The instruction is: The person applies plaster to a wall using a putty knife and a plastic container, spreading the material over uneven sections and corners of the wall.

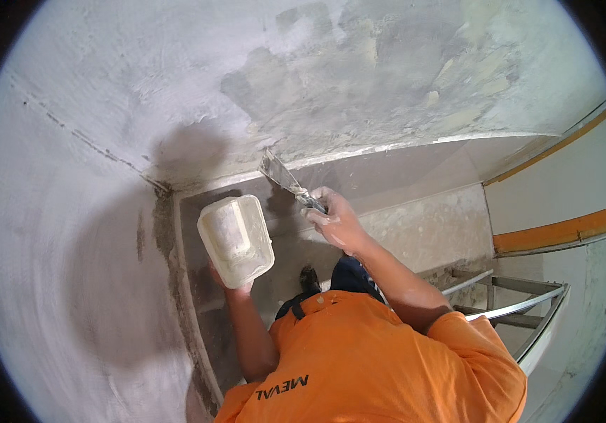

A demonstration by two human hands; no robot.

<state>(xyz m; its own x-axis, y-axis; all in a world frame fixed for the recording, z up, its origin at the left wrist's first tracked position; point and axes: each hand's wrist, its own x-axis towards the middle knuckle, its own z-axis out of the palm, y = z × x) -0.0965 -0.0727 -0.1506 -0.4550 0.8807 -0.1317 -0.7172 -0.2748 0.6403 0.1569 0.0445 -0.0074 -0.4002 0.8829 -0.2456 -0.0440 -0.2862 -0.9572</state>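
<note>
My left hand (241, 287) holds up a white plastic tub (269, 262) from its lower side; most of the fingers are hidden behind it. Pale filler coats the tub's inside and bottom. In my right hand (337, 220), the fingers are wrapped round the dark handle of a putty knife (279, 171). Its blade, smeared with filler, points up and left, with the tip at the lower edge of the patchy grey wall (359, 84). I cannot tell whether the tip touches the wall. White smears mark the right hand's fingers.
At the left, a whitish wall (70, 233) meets the patchy wall at a rough dark corner. A metal ladder (528, 304) stands to my right, near orange-brown wooden strips (556, 233). My dark shoe (308, 279) shows below on the grey surface.
</note>
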